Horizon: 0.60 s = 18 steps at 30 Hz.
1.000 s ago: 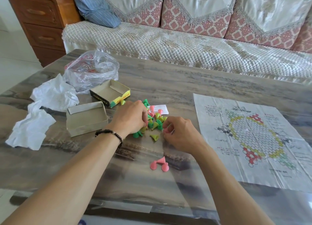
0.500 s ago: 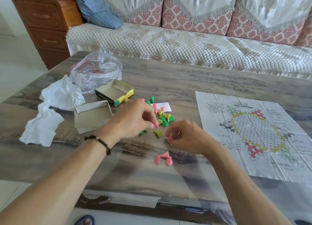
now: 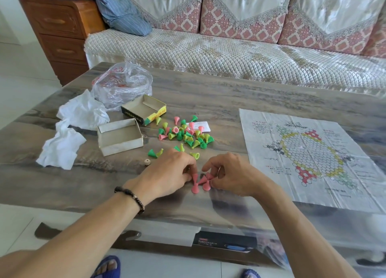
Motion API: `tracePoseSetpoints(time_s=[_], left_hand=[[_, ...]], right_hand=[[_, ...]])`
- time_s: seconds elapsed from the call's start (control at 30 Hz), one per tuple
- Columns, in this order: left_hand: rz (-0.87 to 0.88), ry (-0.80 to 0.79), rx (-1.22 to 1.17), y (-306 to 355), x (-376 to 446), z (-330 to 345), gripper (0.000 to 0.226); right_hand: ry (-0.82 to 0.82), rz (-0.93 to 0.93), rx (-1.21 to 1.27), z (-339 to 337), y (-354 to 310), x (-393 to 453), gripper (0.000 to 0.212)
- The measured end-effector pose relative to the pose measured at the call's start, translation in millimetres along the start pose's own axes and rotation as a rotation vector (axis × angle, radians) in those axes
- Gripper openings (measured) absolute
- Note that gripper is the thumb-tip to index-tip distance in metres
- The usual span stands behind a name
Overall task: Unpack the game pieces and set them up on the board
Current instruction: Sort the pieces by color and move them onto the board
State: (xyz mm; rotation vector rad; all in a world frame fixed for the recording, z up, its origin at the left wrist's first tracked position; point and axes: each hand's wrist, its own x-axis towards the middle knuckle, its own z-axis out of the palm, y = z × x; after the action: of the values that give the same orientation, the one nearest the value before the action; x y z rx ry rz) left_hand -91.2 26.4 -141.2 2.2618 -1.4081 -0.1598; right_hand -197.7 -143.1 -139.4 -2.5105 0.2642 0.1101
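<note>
Head view looks down on a glossy grey marbled table (image 3: 208, 102), where both hands meet over a small cluster of pink cone-shaped plastic game pieces (image 3: 201, 183). Left hand (image 3: 167, 176) pinches one pink cone at its narrow end between curled fingertips; right hand (image 3: 231, 174) pinches another from the opposite side. Just beyond them lies a loose heap of green, yellow-green and pink cone pieces (image 3: 186, 134), none yet on the creased paper game board with a hexagon-cell ring pattern (image 3: 309, 156), which lies flat to the right, apart from the heap. Left of the heap sit two shallow cardboard box halves: a plain grey tray (image 3: 120, 139) and a yellow-and-black printed tray (image 3: 144, 109), both showing bare insides. Behind them a crumpled clear plastic bag (image 3: 123, 85) holds something red, not identifiable. White crumpled tissue paper (image 3: 71, 129) lies further left.
</note>
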Motion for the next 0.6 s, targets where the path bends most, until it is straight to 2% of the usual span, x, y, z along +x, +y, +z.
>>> tracePoseSetpoints(time_s=[0.07, 0.13, 0.2, 0.4, 0.5, 0.6], left_hand=[[-0.021, -0.030, -0.016, -1.4, 0.4, 1.0, 0.026], [-0.047, -0.066, -0.055, -7.0, 2.0, 1.1, 0.052], [-0.056, -0.086, -0.076, -12.2, 3.0, 2.2, 0.065], [-0.081, -0.064, 0.094, -22.5, 13.8, 1.9, 0.056], [-0.026, -0.062, 0.115, -24.4, 15.9, -0.6, 0.052], [0.046, -0.026, 0.178, -24.4, 14.1, 0.8, 0.033]], right_hand=[[0.014, -0.007, -0.028, 0.9, 1.1, -1.9, 0.033], [0.017, -0.006, -0.031, 0.0, 2.7, -4.4, 0.038], [0.006, 0.003, -0.008, -1.8, 4.1, -6.6, 0.042], [0.007, 0.050, 0.050, -8.1, 4.7, -6.2, 0.042], [-0.004, 0.054, 0.064, -10.9, 5.4, -3.4, 0.043], [0.029, 0.065, 0.072, -11.9, 7.6, 2.5, 0.040]])
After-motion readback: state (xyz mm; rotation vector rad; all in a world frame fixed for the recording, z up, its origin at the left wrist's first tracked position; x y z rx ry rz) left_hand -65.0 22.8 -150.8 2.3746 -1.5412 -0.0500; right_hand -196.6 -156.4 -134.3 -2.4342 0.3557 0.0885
